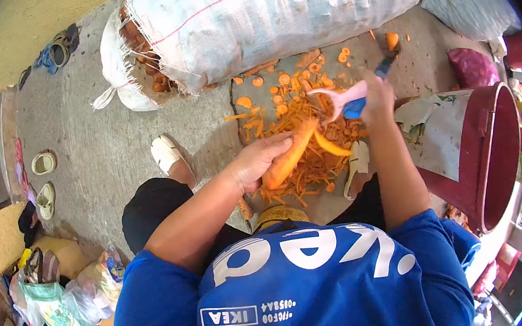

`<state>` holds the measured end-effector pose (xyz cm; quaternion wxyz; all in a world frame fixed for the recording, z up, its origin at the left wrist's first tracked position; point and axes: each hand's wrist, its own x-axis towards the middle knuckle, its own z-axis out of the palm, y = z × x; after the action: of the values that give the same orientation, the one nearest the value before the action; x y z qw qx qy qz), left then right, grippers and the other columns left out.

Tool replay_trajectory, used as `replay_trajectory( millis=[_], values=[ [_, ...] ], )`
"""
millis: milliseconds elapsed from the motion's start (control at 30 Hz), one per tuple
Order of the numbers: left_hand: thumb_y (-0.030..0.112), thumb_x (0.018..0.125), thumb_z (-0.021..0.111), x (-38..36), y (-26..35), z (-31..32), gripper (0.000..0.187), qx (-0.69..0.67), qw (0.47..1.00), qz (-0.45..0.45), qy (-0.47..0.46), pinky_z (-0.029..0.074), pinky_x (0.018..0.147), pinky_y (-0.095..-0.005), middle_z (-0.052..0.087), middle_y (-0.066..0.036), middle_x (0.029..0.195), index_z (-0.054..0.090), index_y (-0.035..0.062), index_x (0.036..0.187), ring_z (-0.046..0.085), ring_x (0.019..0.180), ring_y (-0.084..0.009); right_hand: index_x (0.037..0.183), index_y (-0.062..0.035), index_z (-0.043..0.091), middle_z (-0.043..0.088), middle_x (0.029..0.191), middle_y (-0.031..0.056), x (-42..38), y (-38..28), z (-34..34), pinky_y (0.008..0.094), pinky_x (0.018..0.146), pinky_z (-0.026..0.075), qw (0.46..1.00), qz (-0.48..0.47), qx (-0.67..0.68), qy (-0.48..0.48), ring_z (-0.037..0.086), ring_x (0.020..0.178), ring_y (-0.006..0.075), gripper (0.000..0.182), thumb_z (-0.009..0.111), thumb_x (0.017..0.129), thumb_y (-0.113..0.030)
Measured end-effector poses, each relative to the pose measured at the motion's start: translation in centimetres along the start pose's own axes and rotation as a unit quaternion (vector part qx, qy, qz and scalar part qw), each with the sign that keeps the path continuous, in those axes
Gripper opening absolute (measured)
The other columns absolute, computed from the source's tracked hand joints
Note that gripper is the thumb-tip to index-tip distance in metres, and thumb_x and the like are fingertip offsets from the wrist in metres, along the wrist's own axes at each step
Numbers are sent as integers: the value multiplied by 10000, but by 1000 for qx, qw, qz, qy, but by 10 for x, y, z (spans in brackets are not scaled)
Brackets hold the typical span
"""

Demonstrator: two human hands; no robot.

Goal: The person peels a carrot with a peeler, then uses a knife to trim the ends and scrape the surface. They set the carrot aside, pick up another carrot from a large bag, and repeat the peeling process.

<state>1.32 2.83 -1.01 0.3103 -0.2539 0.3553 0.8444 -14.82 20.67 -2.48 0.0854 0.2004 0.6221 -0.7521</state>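
My left hand [264, 161] is wrapped round a large peeled-looking carrot [291, 158], which points up and to the right. In my right hand [377, 100] is a peeler [339, 99] with a pale pink forked head and a blue handle. Its head is close to the carrot's upper end. A curved yellow-orange strip [332, 144] shows beside the carrot. Below both hands, a heap of orange peelings [312, 179] covers the floor between my feet, with cut carrot slices [279, 99] scattered at its far side.
A big white woven sack [294, 12] lies across the back, its torn left end showing carrots [154, 65]. On the right a dark red bin [465, 157] rests on its side. Slippers [43, 164] and plastic bags [73, 303] are at the left.
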Motion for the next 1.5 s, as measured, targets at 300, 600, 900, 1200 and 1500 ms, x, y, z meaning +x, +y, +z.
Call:
replay_trajectory(
  millis=[300, 600, 900, 1200, 1500],
  values=[
    [246, 809, 445, 1, -1, 1, 423, 10, 999, 19, -24, 452, 615, -267, 507, -38, 919, 336, 68, 1177, 515, 751, -119, 703, -48, 453, 435, 600, 10, 15, 3, -5, 277, 448, 371, 1000, 27, -6, 11, 457, 521, 131, 151, 585, 651, -100],
    [299, 819, 411, 7, -3, -3, 338, -128, 990, -65, -13, 457, 625, -311, 526, -88, 846, 430, 40, 1034, 534, 711, -177, 689, -72, 458, 429, 566, -15, -89, 12, 32, 241, 386, 327, 965, 90, -46, -241, 407, 444, 92, 102, 561, 692, -76],
    [275, 823, 412, -2, -3, 7, 305, -41, 998, -33, 37, 461, 593, -304, 522, -59, 848, 448, 59, 1035, 528, 711, -156, 696, -68, 458, 419, 572, -5, 3, 3, -3, 252, 430, 347, 1000, 5, 23, -19, 416, 469, 101, 110, 557, 688, -118],
    [279, 817, 419, 0, -7, 2, 347, -14, 1000, -27, 6, 467, 583, -295, 517, -58, 903, 419, 64, 1089, 526, 752, -153, 639, -68, 434, 425, 584, 13, 14, 4, -8, 278, 440, 366, 1000, 0, 24, 3, 438, 490, 126, 111, 541, 662, -84],
    [264, 835, 374, 1, -1, 7, 330, -76, 996, -33, 41, 464, 587, -279, 532, -84, 833, 419, 46, 1079, 540, 694, -164, 630, -72, 452, 437, 546, 0, -73, 20, 27, 256, 389, 332, 981, 79, -63, -167, 416, 447, 102, 139, 586, 668, -62]
  ],
)
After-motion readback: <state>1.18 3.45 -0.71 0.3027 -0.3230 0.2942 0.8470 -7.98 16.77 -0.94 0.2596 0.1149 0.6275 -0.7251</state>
